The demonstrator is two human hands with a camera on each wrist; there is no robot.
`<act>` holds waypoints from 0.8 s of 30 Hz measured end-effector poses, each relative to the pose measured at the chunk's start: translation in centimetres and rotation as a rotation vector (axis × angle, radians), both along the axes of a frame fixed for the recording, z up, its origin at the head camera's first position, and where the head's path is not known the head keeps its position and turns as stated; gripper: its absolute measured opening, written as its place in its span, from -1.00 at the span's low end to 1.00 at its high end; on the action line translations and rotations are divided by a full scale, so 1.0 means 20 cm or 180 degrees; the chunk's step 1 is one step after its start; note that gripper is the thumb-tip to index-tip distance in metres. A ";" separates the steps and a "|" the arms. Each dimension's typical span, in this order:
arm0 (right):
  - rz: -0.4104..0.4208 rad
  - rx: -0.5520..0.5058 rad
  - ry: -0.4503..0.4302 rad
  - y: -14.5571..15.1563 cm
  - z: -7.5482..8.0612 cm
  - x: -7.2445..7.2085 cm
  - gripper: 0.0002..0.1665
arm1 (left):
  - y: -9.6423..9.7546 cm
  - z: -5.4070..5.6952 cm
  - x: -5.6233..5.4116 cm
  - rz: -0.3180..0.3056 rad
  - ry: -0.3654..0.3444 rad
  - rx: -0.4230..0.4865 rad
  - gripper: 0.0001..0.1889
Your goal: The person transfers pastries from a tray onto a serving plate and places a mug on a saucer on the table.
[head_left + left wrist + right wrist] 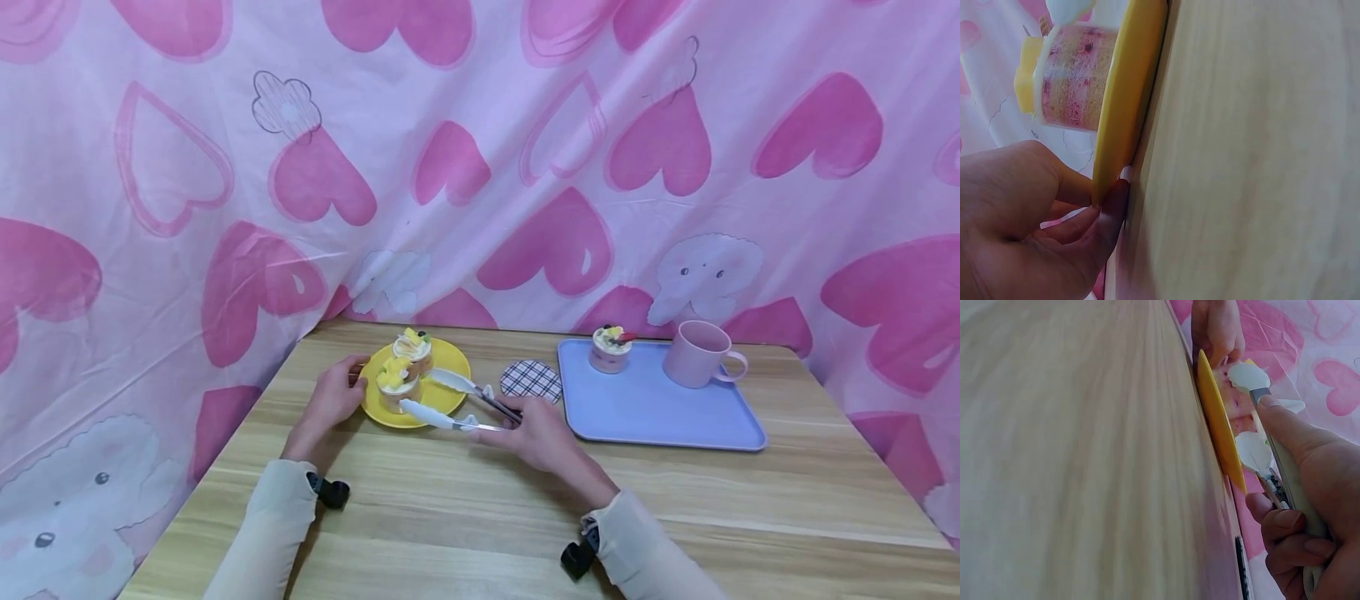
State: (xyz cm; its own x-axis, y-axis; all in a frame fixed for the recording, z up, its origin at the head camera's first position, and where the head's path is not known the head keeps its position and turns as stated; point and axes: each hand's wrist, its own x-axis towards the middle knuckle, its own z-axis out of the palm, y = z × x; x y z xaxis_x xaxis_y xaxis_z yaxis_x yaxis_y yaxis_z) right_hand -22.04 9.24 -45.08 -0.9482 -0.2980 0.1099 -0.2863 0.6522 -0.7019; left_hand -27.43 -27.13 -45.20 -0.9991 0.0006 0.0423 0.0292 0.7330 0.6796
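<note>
From the head view, the left hand [337, 393] pinched the left rim of the yellow plate [452, 358]; the right hand [536, 433] gripped tongs [431, 415], white ends apart beside two dessert cups [397, 382] on it; a checked coaster [531, 379] lay between plate and blue tray [660, 417]; tabletop [450, 508] stretched along the near side; from the left wrist, a fingertip [1116, 194] reached under the rim; from the right, whether tongs touched cups was unclear.
</note>
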 end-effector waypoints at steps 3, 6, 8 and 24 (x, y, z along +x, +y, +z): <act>-0.0047 -0.0033 -0.0020 0.04 0.01 0.00 -0.11 | 0.00 0.00 0.00 -0.0021 0.0055 -0.0002 -0.48; -0.0092 -0.0077 -0.0056 0.07 0.01 0.01 -0.17 | 0.00 0.00 0.00 -0.0024 0.0116 0.0010 -0.49; -0.0130 -0.0097 -0.0085 0.10 0.02 0.01 -0.15 | 0.00 0.00 0.00 -0.0030 0.0147 -0.0002 -0.49; -0.0512 -0.0287 0.0342 0.33 0.04 -0.02 0.10 | 0.00 0.00 0.01 -0.0011 0.0078 -0.0040 -0.49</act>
State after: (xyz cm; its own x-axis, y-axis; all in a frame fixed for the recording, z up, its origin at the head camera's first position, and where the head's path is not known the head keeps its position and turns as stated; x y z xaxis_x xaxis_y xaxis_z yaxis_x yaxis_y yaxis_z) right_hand -22.49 15.76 -44.35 -0.9642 -0.1281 0.2322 -0.2598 0.6314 -0.7306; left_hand -27.29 -27.09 -45.19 -0.9978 0.0047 0.0667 0.0483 0.7414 0.6694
